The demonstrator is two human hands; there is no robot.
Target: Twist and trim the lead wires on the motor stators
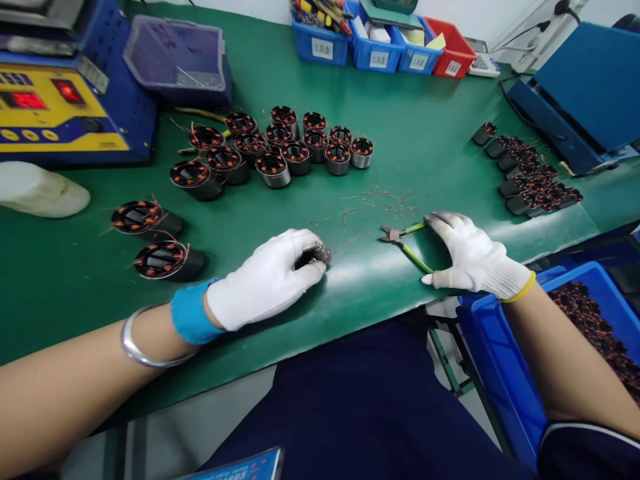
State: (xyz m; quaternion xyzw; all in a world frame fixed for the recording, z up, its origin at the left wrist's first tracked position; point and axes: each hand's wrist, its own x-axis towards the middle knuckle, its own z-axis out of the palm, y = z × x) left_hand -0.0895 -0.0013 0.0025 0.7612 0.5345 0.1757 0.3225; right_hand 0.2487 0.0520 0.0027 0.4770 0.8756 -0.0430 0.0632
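Note:
My left hand [273, 277], in a white glove with dark fingertips, is closed low over the green table. Its curled fingers hide most of what they hold. A thin copper wire [350, 241] runs out from beside the fingertips. My gloved right hand [463, 253] spans the green handles of a pair of side cutters [395, 235], fingers over the upper handle and thumb at the end of the lower one. The cutters' jaws are apart and point left. Loose copper wire offcuts [377, 200] lie beyond the cutters. Two wound motor stators [163, 260] stand left of my left hand.
Several stators [295, 159] stand grouped at the back, more [530, 177] at the right. A blue-and-yellow machine [60, 100], a white bottle-like object [43, 190] and a purple bin [177, 60] are left. A blue crate [510, 360] of copper-coloured parts stands below the table edge.

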